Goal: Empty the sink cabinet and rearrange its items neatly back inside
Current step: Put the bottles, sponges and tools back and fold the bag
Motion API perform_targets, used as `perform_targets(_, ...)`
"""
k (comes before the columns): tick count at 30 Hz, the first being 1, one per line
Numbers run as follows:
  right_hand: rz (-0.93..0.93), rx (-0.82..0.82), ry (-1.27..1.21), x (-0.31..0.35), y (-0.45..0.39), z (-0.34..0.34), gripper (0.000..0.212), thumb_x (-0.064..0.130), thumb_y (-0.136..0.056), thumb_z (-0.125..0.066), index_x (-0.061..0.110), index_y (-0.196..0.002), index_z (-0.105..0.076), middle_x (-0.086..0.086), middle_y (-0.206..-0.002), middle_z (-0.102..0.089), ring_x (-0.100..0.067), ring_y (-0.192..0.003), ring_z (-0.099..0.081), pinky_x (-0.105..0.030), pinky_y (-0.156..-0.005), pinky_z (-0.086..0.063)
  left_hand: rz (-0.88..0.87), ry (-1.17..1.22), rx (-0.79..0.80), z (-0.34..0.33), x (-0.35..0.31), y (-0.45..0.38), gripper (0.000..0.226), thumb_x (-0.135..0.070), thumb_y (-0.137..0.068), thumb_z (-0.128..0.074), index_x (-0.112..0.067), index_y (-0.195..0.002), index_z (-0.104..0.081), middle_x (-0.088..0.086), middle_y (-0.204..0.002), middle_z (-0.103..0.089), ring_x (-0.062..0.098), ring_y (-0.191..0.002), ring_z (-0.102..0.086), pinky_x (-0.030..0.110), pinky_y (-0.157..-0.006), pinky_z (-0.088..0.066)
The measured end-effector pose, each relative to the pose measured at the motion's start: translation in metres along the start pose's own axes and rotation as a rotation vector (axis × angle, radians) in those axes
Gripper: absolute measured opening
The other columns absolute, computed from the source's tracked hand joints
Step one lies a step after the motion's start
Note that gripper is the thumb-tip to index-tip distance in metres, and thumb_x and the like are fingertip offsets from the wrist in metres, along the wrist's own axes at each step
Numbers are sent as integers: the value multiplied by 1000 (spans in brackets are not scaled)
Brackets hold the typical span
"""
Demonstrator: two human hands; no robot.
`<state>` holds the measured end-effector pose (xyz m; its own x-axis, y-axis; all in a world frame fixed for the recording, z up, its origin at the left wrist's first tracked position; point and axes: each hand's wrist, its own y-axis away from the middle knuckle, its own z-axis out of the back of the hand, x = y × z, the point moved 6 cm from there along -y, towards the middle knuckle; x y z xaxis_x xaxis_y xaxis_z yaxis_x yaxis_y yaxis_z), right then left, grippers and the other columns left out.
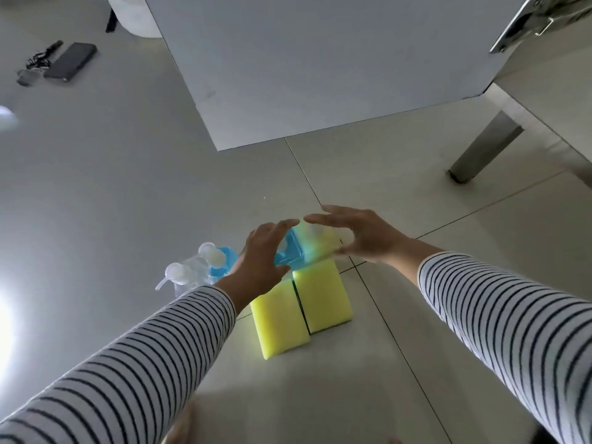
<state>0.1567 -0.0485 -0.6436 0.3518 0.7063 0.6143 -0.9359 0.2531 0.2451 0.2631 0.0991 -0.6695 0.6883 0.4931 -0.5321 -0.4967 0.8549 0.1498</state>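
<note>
On floor tiles: two yellow sponges, two pump bottles.

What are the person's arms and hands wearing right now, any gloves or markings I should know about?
Both arms are in long sleeves, white with thin dark horizontal stripes: the left sleeve and the right sleeve match and end at the wrists. The left hand and right hand are bare, with no gloves, and no rings or watch can be seen.
</note>
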Motion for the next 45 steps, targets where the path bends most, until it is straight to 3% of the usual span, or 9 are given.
perform_targets(4, 25, -28, -41, -2, -2, -2, 89, 7, -73, -77, 53, -136, -35, -2, -155, -27, -20, -141, -31, -22, -107, -25, -28, 18, -24, 2, -2, 3, 79, -18, -75, -75, -32, -139, -32, 4, -134, -47, 22, -119, -45, 34, -102, -35)
perform_targets(9, 80, -40, 56, 1, -11, -7, 91, 8, -75, -75, 48, -142, -27, -8, -151, -35, -25, -138, -35, -33, -106, -34, -27, 26, -3, 5, -2, 2, 81, -19, -75, -76, -32, -140, -29, 4, -136, -46, 23, -119, -46, 36, -103, -36)
perform_targets(12, 106, -49, 65, 4, -16, -7, 86, 5, -74, -75, 43, -140, -36, -6, -129, -43, -18, -113, -43, -29, -89, -44, -28, 22, 17, 8, -5, 1, 81, -17, -75, -75, -30, -141, -30, 4, -136, -47, 23, -119, -45, 32, -102, -34)
perform_targets(22, -38, 24, 33, 1, 4, 14, 62, 9, -79, -69, 41, -125, -43, 4, -113, -43, -14, -103, -41, -26, -82, -36, -79, 43, 145, 14, -33, -16, 88, -16, -76, -75, -29, -146, -22, 6, -142, -44, 24, -118, -47, 38, -102, -41)
perform_targets(25, -130, -9, 34, 0, 23, 47, 63, 9, -79, -69, 45, -123, -41, 6, -113, -42, -13, -102, -41, -27, -79, -36, -141, 77, 149, 25, -64, -26, 84, -16, -77, -75, -28, -143, -25, 8, -135, -48, 19, -104, -47, 32, -94, -42)
perform_targets(31, -218, -180, 148, 16, 69, 158, 68, 9, -75, -75, 44, -123, -43, 2, -124, -53, -19, -101, -53, -28, -82, -45, -347, 78, 114, 72, -156, -56, 70, -20, -75, -76, -23, -130, -33, 9, -111, -58, 12, -65, -51, 14, -55, -39)
perform_targets(38, -334, -453, 241, 28, 145, 290, 72, 6, -73, -76, 43, -126, -45, 9, -106, -51, -18, -89, -55, -32, -80, -49, -562, 145, -17, 119, -285, -96, 67, -24, -74, -75, -20, -125, -32, 14, -105, -57, 30, -86, -56, 43, -74, -53)
perform_targets(42, -403, -593, 192, -1, 187, 319, 70, 1, -73, -74, 44, -121, -48, 18, -80, -42, -8, -65, -45, -28, -64, -46, -697, 140, 2, 109, -350, -111, 69, -21, -78, -74, -19, -132, -31, -1, -104, -48, 20, -84, -48, 30, -71, -43)
perform_targets(45, -434, -634, 151, -34, 208, 322, 70, -4, -72, -72, 43, -118, -49, 16, -77, -42, -9, -60, -44, -33, -63, -49, -736, 120, 75, 82, -378, -122, 68, -19, -78, -73, -20, -132, -32, 3, -105, -50, 18, -83, -49, 24, -69, -39)
